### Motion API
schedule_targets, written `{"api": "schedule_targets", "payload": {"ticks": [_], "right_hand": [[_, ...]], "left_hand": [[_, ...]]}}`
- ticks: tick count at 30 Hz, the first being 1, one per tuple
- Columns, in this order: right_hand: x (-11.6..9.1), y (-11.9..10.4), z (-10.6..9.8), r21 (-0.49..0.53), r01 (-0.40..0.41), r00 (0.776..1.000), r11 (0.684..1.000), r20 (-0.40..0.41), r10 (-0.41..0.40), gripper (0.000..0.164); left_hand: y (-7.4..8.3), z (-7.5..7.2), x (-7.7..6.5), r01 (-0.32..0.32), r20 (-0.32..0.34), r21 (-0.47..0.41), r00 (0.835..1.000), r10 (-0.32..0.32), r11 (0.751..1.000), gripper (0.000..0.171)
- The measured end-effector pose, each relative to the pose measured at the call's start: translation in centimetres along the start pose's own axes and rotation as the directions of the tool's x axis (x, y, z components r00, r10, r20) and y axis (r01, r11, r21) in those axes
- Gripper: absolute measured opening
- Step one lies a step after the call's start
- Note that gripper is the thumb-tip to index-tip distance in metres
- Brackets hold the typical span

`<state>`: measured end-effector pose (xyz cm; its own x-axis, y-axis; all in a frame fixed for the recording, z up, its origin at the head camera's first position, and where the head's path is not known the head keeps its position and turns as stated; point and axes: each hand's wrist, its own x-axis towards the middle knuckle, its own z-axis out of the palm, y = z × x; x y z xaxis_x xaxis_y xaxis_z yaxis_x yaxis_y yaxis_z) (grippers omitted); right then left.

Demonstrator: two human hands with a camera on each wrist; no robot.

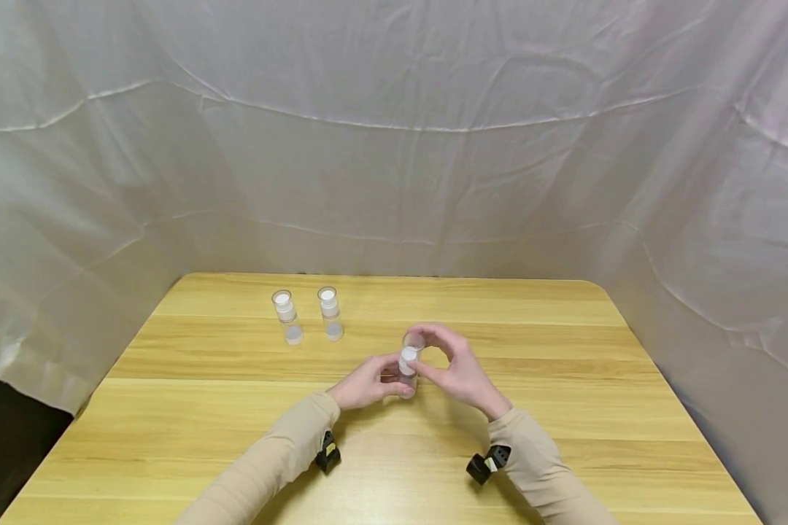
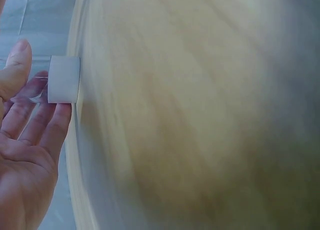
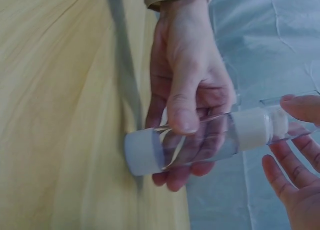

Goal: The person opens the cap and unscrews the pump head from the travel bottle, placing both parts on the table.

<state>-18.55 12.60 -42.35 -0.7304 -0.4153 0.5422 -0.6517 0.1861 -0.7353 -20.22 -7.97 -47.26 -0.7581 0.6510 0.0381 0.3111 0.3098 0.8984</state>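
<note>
A clear bottle (image 3: 142, 152) with a white base and white collar stands upright at the table's middle in the head view. My left hand (image 1: 366, 383) grips its transparent body, thumb on one side and fingers on the other. Around the bottle's top, my right hand (image 1: 462, 370) holds the clear cap (image 3: 275, 102) between thumb and fingers. The cap sits over the white pump head in the right wrist view. In the left wrist view, the white base (image 2: 64, 79) shows beyond the left fingers.
Two similar capped bottles stand back left on the wooden table (image 1: 597, 364): one bottle (image 1: 287, 313) farther left, another bottle (image 1: 330, 310) beside it. Pale sheeting (image 1: 394, 182) hangs behind the table and along its sides.
</note>
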Motion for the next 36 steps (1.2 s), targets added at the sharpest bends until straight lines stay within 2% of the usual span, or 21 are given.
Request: {"api": "schedule_targets", "payload": {"ticks": [9, 13, 18, 23, 26, 32, 36], "right_hand": [[0.5, -0.8, -0.9, 0.121, 0.098, 0.987, 0.988, -0.140, -0.081, 0.049], [0.5, -0.4, -1.7, 0.114, 0.127, 0.975, 0.985, -0.196, -0.103, 0.051], [0.1, 0.7, -2.9, 0.056, 0.098, 0.963, 0.994, -0.257, -0.080, 0.053], [-0.7, 2.3, -4.5, -0.063, 0.008, 0.946, 0.998, -0.322, -0.028, 0.050], [-1.2, 3.5, -5.6, -0.166, -0.093, 0.929, 0.982, -0.370, 0.025, 0.049], [-2.3, 5.3, -7.8, -0.275, -0.352, 0.873, 0.895, -0.442, 0.207, 0.049], [-3.0, 6.0, -9.0, -0.311, -0.475, 0.839, 0.823, -0.440, 0.319, 0.048]], "left_hand": [[-0.1, 0.0, 0.2, -0.021, 0.019, -0.003, 1.000, 0.021, 1.000, 0.048], [-0.1, 0.0, 0.2, -0.015, 0.015, 0.001, 1.000, 0.015, 1.000, 0.045], [0.0, 0.1, 0.2, -0.002, 0.011, -0.007, 1.000, 0.002, 1.000, 0.044], [-0.1, 0.2, 0.3, -0.006, 0.011, 0.005, 1.000, 0.006, 1.000, 0.045], [-0.2, 0.2, 0.4, -0.007, 0.010, 0.005, 1.000, 0.007, 1.000, 0.045], [-0.2, 0.3, 0.4, -0.003, 0.013, -0.009, 1.000, 0.003, 1.000, 0.046], [-0.1, 0.2, 0.3, 0.009, 0.012, -0.015, 1.000, -0.009, 1.000, 0.047]]}}
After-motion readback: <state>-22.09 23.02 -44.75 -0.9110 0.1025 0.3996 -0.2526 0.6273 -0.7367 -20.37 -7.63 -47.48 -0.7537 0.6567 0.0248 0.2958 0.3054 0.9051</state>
